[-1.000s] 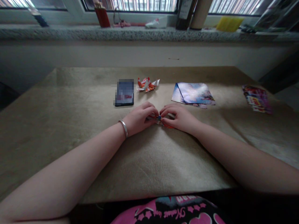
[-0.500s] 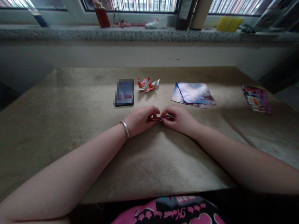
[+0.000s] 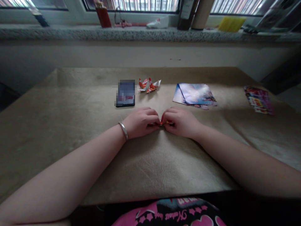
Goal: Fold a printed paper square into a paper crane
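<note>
Just above the tabletop, my left hand (image 3: 144,123) and my right hand (image 3: 179,122) meet at the middle, both closed. Between their thumbs and fingers they pinch a small folded piece of paper (image 3: 161,124) with red and orange print. Most of it is hidden by the fingers, so its shape cannot be made out. Beyond the hands lie folded red-and-white paper figures (image 3: 148,85) with pointed wings, like origami cranes. A dark phone (image 3: 126,93) with a blurred-out screen is left of them.
Overlapping sheets of printed paper (image 3: 196,93) lie behind my right hand. Farther right is a fanned stack of colourful printed papers (image 3: 258,99). A tan cover (image 3: 58,125) drapes the table. Against the wall, the granite sill (image 3: 131,34) holds bottles and a yellow block (image 3: 231,24).
Both hands have come slightly nearer to me and lower with the folded paper, and the fingers have closed further over it. Everything else on the table stays put.
</note>
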`<state>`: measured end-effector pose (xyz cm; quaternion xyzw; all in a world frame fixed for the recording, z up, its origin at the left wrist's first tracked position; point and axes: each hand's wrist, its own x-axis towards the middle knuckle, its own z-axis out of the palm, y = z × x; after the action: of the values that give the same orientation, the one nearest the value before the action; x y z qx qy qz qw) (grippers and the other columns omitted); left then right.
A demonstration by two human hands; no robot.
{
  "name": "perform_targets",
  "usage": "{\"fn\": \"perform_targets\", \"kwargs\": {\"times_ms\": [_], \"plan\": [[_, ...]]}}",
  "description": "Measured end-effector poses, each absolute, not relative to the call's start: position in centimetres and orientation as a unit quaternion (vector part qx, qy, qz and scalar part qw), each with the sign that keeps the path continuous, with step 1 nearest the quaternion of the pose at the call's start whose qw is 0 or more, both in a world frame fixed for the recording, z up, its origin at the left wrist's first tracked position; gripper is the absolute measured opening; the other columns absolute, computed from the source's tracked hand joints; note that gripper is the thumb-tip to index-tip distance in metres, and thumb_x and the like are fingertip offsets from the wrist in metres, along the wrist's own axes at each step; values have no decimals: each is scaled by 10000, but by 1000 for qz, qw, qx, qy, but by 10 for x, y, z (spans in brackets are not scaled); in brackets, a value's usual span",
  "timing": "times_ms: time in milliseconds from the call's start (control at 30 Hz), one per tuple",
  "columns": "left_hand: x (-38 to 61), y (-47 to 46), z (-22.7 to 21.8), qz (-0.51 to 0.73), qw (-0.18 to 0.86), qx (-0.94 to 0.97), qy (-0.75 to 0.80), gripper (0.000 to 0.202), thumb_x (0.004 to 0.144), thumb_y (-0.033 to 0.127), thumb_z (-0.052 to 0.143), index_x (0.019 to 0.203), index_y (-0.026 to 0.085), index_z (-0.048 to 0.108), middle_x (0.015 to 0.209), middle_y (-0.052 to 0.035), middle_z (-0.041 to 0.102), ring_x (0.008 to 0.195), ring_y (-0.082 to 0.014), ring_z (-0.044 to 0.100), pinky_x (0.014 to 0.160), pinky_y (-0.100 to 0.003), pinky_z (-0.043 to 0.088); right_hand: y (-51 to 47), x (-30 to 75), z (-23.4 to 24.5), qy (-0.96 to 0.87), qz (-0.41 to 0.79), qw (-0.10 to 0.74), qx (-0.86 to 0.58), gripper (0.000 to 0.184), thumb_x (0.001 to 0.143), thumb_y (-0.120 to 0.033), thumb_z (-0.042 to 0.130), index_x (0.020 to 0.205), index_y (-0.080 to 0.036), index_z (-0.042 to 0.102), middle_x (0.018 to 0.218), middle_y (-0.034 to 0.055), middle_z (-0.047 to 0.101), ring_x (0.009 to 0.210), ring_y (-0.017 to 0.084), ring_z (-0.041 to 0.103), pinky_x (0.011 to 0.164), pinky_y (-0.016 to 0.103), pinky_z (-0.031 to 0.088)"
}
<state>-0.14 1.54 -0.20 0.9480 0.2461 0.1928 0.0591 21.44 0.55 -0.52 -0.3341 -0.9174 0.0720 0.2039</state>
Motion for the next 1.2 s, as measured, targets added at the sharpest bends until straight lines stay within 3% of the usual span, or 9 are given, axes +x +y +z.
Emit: {"fn": "perform_targets", "kwargs": {"times_ms": [233, 500, 867, 1067, 1200], "plan": [[-2, 17, -1, 173, 35, 957, 229, 155, 874, 256, 533, 882, 208, 680, 924, -44, 671, 841, -150, 585, 771, -278, 458, 11, 223, 0, -921, 133, 227, -287, 141, 851, -232, 524, 807, -187, 650, 826, 66, 676, 792, 177, 595, 720, 302, 461], [-5, 20, -3, 191, -73, 927, 316, 164, 878, 248, 537, 866, 256, 701, 914, -12, 697, 890, -179, 574, 816, -333, 401, 20, 228, -8, -917, 152, 251, -272, 225, 852, -132, 484, 897, -222, 685, 898, 49, 700, 861, 165, 617, 799, 315, 484], [-4, 22, -10, 187, 12, 931, 313, 190, 893, 191, 462, 923, 174, 649, 892, -44, 628, 754, -131, 566, 674, -233, 450, 15, 224, 0, -948, -51, 161, -268, 248, 928, -297, 464, 1033, -233, 679, 1045, 50, 693, 962, 223, 562, 841, 372, 428], [-3, 22, -7, 191, -16, 939, 285, 163, 891, 223, 498, 896, 176, 654, 928, -58, 645, 803, -145, 573, 730, -256, 461, 8, 221, 5, -952, -104, 122, -260, 277, 967, -298, 393, 988, -248, 665, 1027, 42, 703, 1007, 211, 572, 821, 362, 392], [-3, 20, -2, 172, -38, 949, 260, 176, 906, 241, 494, 883, 183, 658, 930, -59, 666, 844, -156, 596, 779, -282, 477, 6, 223, 5, -954, -128, 108, -248, 242, 952, -284, 436, 966, -233, 673, 1009, 34, 715, 915, 194, 596, 721, 337, 393]]}}
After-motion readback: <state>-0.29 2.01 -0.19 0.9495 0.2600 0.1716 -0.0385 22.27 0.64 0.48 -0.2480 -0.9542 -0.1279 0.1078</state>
